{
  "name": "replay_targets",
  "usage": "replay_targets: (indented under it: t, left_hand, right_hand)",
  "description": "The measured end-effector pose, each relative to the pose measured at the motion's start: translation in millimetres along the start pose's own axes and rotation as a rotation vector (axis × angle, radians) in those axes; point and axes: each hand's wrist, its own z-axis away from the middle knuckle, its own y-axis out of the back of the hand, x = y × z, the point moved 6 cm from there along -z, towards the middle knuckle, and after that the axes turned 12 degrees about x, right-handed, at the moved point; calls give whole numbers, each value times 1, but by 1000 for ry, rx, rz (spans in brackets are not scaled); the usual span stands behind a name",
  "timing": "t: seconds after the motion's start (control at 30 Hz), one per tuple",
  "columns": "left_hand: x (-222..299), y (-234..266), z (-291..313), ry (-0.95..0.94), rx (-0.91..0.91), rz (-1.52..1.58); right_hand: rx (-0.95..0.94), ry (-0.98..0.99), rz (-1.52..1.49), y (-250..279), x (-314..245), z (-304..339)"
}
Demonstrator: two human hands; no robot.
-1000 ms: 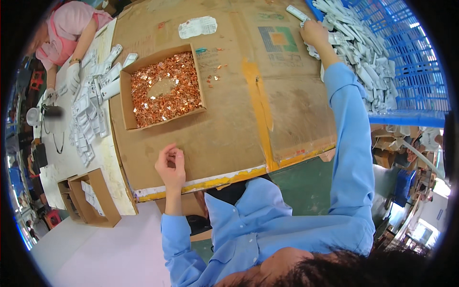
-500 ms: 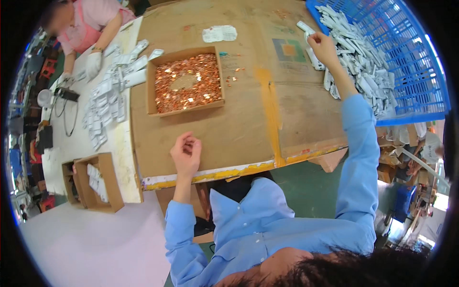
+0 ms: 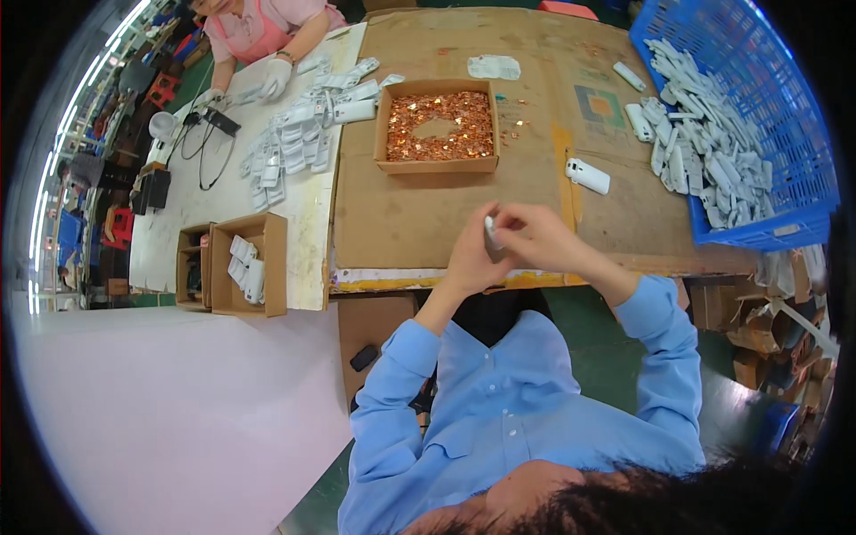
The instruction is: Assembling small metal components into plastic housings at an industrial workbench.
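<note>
Over the front edge of the cardboard-covered table (image 3: 428, 218), my two hands are together. My left hand (image 3: 473, 254) is closed on a small white plastic casing (image 3: 489, 228), mostly hidden by the fingers. My right hand (image 3: 542, 237) pinches at the same casing from the other side, fingertips touching it. Just beyond my right hand lies a single white plastic casing (image 3: 588, 176). Ahead of my hands stands a shallow cardboard box (image 3: 435, 166) of small shiny copper-coloured metal pieces (image 3: 441, 111).
A blue plastic basket (image 3: 758, 234) at the right spills a heap of white casings (image 3: 704, 152) onto the table. On the white table at left, more casings (image 3: 290, 143) lie near a co-worker's gloved hand (image 3: 277, 78). A small cardboard box (image 3: 275, 267) holds some casings.
My right hand has come from the heap at the basket to meet my left hand at the casing. A single casing now lies beyond my hands. The view has shifted left.
</note>
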Motion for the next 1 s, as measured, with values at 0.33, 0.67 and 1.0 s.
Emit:
replay_targets:
  t: [0.33, 0.67, 1.0]
  left_hand:
    - [-21, 6, 11, 223, -133, 142]
    - [-91, 64, -6, 468, 168, 316]
    - [-103, 72, -8, 482, 312, 367]
  right_hand:
    - [92, 1, 32, 1, 34, -11]
    - [464, 22, 975, 139, 122, 0]
    - [542, -271, 1062, 200, 145, 5]
